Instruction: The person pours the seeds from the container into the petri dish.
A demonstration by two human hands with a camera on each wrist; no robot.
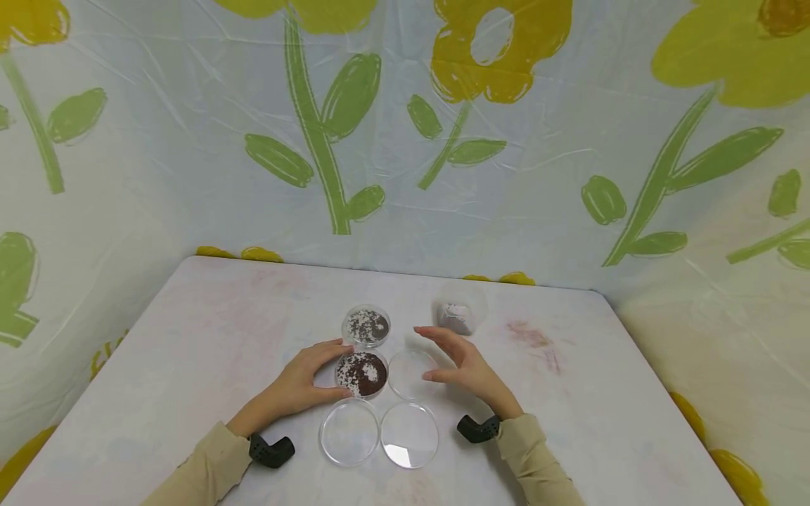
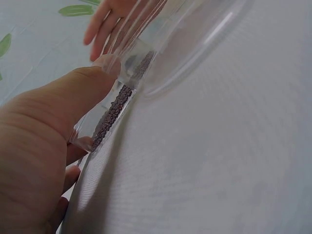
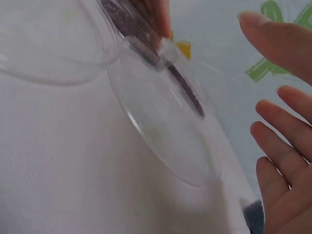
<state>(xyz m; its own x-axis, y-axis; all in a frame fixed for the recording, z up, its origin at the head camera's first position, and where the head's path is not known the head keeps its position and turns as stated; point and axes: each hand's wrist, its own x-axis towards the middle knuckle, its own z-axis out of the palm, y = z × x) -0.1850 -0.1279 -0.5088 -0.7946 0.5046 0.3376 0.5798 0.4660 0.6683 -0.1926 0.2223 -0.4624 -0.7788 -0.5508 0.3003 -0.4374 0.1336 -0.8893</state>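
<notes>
My left hand (image 1: 294, 383) grips a clear round petri dish (image 1: 363, 372) of dark brown granules dotted with white bits, thumb on the near side and fingers on the far side. Directly behind it stands a second petri dish (image 1: 367, 326) with a similar dark and white filling. To the right lies a clear dish or lid (image 1: 405, 372). Over its right edge hovers my right hand (image 1: 471, 372), thumb and fingers spread and holding nothing; the right wrist view also shows these fingers (image 3: 280, 141) apart from the dishes.
Two clear round dishes or lids (image 1: 350, 432) lie side by side in front of the filled ones. A small greyish, partly transparent container (image 1: 455, 318) stands behind my right hand; its contents are unclear. Flower-printed sheets (image 1: 405, 211) surround the white table (image 1: 253, 302).
</notes>
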